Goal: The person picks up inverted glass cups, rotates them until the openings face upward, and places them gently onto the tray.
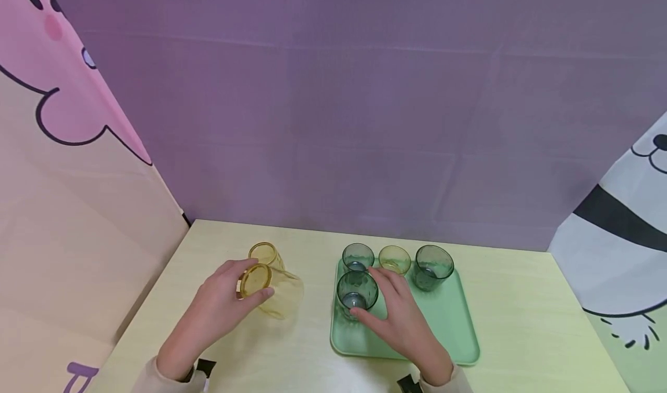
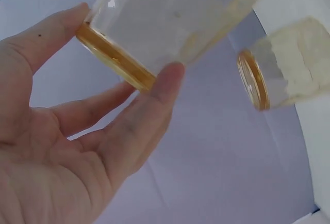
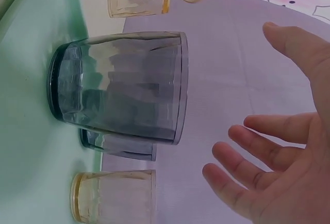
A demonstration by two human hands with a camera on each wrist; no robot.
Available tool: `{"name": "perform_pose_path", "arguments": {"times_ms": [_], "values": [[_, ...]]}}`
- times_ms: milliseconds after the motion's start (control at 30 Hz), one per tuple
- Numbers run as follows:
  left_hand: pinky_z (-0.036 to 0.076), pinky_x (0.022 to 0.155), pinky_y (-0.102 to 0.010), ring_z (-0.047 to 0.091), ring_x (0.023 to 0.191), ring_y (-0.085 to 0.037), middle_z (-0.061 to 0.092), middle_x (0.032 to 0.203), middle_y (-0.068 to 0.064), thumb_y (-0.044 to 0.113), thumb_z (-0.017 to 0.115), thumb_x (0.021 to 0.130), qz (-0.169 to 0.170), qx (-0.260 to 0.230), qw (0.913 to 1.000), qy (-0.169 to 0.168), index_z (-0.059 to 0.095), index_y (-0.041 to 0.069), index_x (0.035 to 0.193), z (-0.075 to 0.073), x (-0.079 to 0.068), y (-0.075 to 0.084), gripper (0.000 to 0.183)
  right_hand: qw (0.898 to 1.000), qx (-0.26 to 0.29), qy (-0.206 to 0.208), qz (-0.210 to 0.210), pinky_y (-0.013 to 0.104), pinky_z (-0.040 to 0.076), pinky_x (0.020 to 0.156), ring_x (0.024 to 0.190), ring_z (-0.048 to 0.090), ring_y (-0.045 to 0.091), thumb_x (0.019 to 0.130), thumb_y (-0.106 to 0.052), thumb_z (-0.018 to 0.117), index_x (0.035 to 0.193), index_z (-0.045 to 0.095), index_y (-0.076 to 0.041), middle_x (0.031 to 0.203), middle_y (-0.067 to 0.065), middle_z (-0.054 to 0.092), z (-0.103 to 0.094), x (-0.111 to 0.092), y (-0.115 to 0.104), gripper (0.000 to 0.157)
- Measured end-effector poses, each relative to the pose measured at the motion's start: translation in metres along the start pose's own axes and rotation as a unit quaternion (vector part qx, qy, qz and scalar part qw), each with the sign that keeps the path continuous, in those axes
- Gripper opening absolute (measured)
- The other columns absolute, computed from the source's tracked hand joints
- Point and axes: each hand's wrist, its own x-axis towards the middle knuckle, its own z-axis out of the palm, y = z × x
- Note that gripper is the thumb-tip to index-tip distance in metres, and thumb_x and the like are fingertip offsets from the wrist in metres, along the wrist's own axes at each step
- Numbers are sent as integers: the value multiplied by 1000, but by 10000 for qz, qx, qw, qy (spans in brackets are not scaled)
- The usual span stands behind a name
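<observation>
My left hand grips an amber glass by its thick base, thumb on one side and fingers on the other. This glass is upside down, its base toward the head camera. Behind it another amber glass stands upside down on the table. Over a green tray, my right hand is spread beside an upright grey glass at the tray's left. In the right wrist view a gap shows between its fingertips and that glass.
Along the tray's back stand a smaller-looking grey glass, an upright yellowish glass and another grey glass. The pale table ends at a purple cloth backdrop. Printed cloth panels flank both sides.
</observation>
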Motion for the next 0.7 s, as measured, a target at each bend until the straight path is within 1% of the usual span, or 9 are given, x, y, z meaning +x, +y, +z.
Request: {"name": "perform_pose_path", "arguments": {"times_ms": [100,167,300,400,467,533,600,700], "values": [[59,77,-32,62,111,-30,60,128,-15,32,80,88,-24,-544,9985,-62,59,2,134,1,0,1,59,9997,252,31,22,49,45,104,130,47,26,83,-39,83,145,51,-7,140,10,48,-1,-1,-2,77],[59,79,-30,59,118,-31,60,129,-14,32,80,87,-44,-824,9966,-87,59,4,135,2,0,1,59,9989,455,96,-20,51,45,103,130,47,25,83,-36,84,145,51,-9,140,8,49,-1,-1,-2,76],[57,84,-36,59,117,-29,61,129,-8,37,79,87,-126,-1087,9939,-132,59,10,136,4,-3,3,59,9968,725,269,-192,50,46,102,128,49,24,82,-32,85,144,52,-11,139,4,51,-1,-1,-1,74],[56,84,-40,61,114,-25,62,129,-4,41,78,88,-177,-1205,9925,-134,60,14,137,5,-4,4,59,9948,908,351,-309,45,49,98,123,53,23,82,-29,85,144,52,-11,139,2,51,0,-1,0,72],[54,85,-41,61,115,-24,62,129,-1,42,77,88,-249,-1359,9903,-161,60,16,136,7,-6,3,58,9931,1036,385,-391,41,50,95,119,55,22,82,-26,85,144,52,-11,138,1,52,0,-1,0,72],[54,85,-40,61,115,-23,62,130,1,43,77,88,-329,-1602,9863,-200,60,17,135,10,-8,2,56,9906,1204,404,-508,38,51,93,115,56,22,82,-24,85,144,51,-12,137,2,52,0,-1,-1,71],[54,86,-38,61,116,-22,62,129,3,41,77,88,-385,-1901,9807,-242,61,18,134,13,-9,0,54,9879,1374,407,-595,36,50,95,116,55,23,82,-21,85,144,51,-11,137,4,52,0,-1,-1,72],[55,86,-35,62,116,-23,63,128,2,36,78,89,-377,-2329,9714,-274,61,17,133,18,-10,-2,51,9827,1634,403,-777,33,49,97,118,53,26,80,-16,86,144,51,-7,137,9,52,0,0,-3,74]]}}
